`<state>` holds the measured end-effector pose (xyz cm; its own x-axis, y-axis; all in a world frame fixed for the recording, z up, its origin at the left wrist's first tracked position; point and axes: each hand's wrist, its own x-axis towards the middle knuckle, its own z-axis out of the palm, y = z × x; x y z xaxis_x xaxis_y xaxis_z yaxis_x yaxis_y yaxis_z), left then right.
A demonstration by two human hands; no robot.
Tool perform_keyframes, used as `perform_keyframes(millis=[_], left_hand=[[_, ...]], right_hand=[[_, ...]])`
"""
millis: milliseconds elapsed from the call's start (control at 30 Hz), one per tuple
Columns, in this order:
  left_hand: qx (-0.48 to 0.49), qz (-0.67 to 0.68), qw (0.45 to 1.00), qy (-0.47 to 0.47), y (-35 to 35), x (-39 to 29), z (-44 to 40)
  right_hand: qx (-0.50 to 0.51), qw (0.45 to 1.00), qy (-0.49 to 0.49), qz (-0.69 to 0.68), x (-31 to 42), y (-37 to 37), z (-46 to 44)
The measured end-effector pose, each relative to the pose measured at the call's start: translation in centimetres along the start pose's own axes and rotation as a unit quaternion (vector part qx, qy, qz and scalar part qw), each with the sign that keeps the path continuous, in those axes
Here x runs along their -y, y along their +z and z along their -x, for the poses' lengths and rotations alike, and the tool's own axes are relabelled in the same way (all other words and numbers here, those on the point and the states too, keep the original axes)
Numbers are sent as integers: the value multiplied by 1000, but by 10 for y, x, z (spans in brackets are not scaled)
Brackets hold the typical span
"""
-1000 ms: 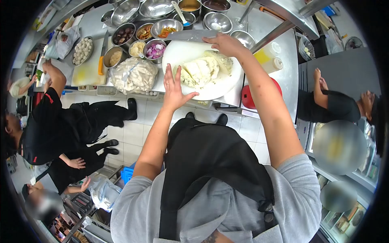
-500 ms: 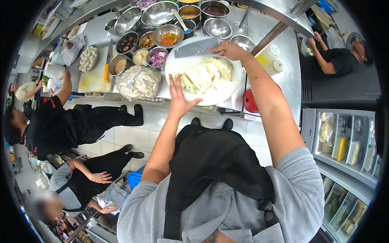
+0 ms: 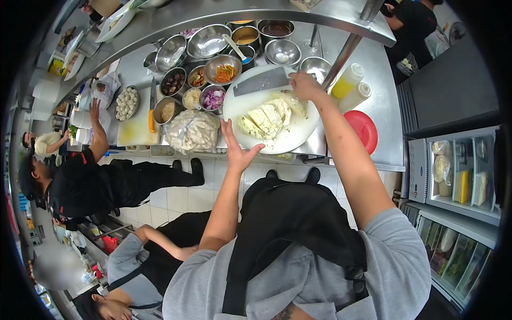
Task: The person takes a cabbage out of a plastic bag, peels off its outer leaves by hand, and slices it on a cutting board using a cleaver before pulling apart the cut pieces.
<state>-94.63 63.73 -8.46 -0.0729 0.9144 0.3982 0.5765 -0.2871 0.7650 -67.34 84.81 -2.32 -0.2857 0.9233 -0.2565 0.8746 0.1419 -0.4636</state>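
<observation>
A round white cutting board (image 3: 305, 133) lies at the counter's near edge, with cut cabbage (image 3: 264, 120) in pale green wedges on it. Above the cabbage, a wide cleaver blade (image 3: 261, 81) lies flat, or nearly flat, along the board's far side. My right hand (image 3: 306, 87) is closed at the cleaver's handle end, hiding the handle. My left hand (image 3: 241, 149) is open at the board's near left rim, thumb and fingers spread, holding nothing. A clear bag of pale pieces (image 3: 192, 131) sits just left of that hand.
Beyond the board stand several metal bowls, one with sliced peppers (image 3: 223, 72), another with chopped purple onion (image 3: 214, 99). Squeeze bottles (image 3: 349, 80) and a red plate (image 3: 361, 132) are at right. An orange-handled knife (image 3: 152, 114) lies left. A steel shelf (image 3: 234, 22) overhangs. Co-workers stand left.
My view has shifted, showing more of the red plate and shelf. Both hands keep nearly the same places at the board. A co-worker at lower left has come nearer.
</observation>
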Motion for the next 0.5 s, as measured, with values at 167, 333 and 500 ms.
perform_keyframes(millis=[167,333,500], left_hand=[[-46,1,999,14,-12,4,-1],[-145,45,988,-31,-33,8,25],[-247,3,966,-76,-44,37,71]], right_hand=[[-18,973,-101,208,-26,4,-41],[-20,966,-222,128,-50,4,-76],[5,961,-230,150,3,-35,-33]])
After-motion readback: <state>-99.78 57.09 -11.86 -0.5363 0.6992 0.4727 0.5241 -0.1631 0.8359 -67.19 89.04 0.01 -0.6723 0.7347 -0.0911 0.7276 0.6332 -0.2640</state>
